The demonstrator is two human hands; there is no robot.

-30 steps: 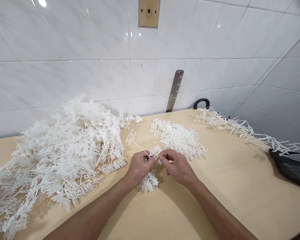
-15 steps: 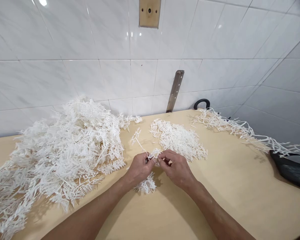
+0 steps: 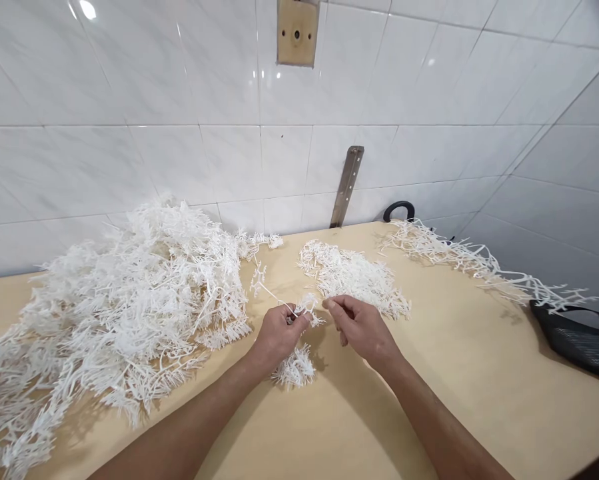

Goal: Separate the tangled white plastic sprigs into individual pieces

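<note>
My left hand (image 3: 279, 332) pinches a white branching plastic sprig (image 3: 306, 305) between thumb and fingers. One bare-stemmed arm of it sticks out up and to the left, and a tufted end (image 3: 295, 368) hangs below the hand. A short gap to the right separates my right hand (image 3: 362, 327), its thumb and forefinger pressed together; whether a small bit sits between them I cannot make out. Just beyond the hands lies a pile of small loose white pieces (image 3: 354, 275).
A big heap of tangled white sprigs (image 3: 144, 293) covers the left of the wooden table (image 3: 479, 373). Stripped white stems (image 3: 459, 253) lie along the back right edge, by a black strapped object (image 3: 579, 340) and a black loop (image 3: 400, 211). A metal bracket (image 3: 348, 187) stands against the tiled wall.
My right hand has drawn away to the right from the sprig, which stays in my left hand. The view has tipped slightly.
</note>
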